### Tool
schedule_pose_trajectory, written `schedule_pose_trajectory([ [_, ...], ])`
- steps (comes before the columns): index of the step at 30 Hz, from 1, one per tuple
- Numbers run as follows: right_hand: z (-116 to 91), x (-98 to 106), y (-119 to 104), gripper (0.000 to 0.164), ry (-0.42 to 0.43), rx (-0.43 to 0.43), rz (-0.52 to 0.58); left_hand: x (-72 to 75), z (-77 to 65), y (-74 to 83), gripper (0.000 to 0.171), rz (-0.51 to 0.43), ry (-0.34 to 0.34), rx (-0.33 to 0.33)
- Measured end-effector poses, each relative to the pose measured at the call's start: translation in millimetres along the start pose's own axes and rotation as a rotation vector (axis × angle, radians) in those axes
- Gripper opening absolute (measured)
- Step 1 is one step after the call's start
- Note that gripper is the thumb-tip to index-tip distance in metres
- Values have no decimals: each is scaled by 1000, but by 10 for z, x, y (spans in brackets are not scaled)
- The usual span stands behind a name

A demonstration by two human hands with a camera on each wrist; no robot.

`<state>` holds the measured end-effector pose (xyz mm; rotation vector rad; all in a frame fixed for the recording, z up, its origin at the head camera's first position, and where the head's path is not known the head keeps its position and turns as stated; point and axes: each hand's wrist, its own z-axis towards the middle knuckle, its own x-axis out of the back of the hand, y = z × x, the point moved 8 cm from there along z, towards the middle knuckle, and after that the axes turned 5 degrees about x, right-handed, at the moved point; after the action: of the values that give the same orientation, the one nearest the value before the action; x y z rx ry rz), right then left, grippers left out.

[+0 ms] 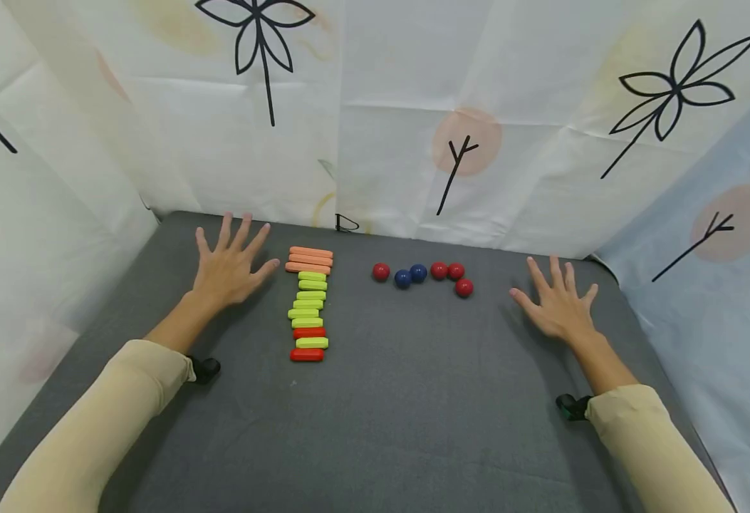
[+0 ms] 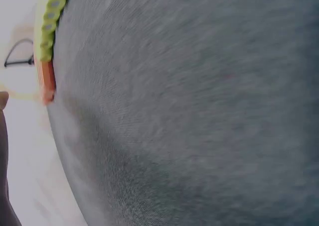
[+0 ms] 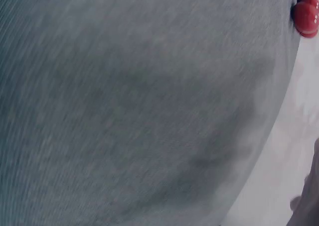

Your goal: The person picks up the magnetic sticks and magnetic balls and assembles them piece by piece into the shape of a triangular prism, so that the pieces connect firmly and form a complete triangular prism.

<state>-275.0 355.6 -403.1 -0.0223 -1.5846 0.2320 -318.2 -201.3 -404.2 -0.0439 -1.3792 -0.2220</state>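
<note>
Left fingers [image 1: 243, 231] and right fingers [image 1: 557, 276] splay empty, likely leaving lime, orange and red sticks [image 1: 308, 304] and glossy red and blue balls [image 1: 418, 273] unobstructed near the grey surface's [image 1: 375, 413] far edge.

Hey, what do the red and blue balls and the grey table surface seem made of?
Glossy red round balls and glossy dark-blue round balls: perhaps plastic or lacquered wood, given their bright highlights. Matte dark-grey flat table surface: probably woven cloth, judging by fine ribbing.

The head view is bright and fairly sharp, with soft shadows on the grey cloth [image 1: 381, 434]; both wrist views are dimmer and blurred, the white backdrop [image 3: 279, 181] hazy.
</note>
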Motion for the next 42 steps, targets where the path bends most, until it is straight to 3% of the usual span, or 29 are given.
schedule_pose_trajectory([
  [4,27,-19,-193,82,-32,51,115,2,-95,153,76,-19,-1,-83],
  [7,42,-40,-342,80,-54,93,270,14,-181,289,76,-69,-10,-148],
  [14,102,-137,-610,73,-64,191,549,40,-465,641,74,-274,-71,-296],
  [19,162,-233,-689,65,-19,206,696,-4,-692,793,77,-451,-160,-347],
  [22,200,-292,-677,62,17,180,740,-24,-811,816,77,-574,-177,-360],
  [25,229,-343,-648,59,36,134,767,-26,-910,792,73,-666,-149,-378],
  [28,249,-374,-633,57,40,90,782,-18,-977,743,63,-730,-115,-399],
  [32,248,-342,-673,54,35,62,785,-41,-1044,674,49,-800,-135,-403],
  [36,253,-328,-706,50,43,58,753,-96,-1100,670,44,-815,-183,-398],
  [42,309,-403,-708,46,46,59,729,-142,-1128,755,43,-697,-221,-381],
])
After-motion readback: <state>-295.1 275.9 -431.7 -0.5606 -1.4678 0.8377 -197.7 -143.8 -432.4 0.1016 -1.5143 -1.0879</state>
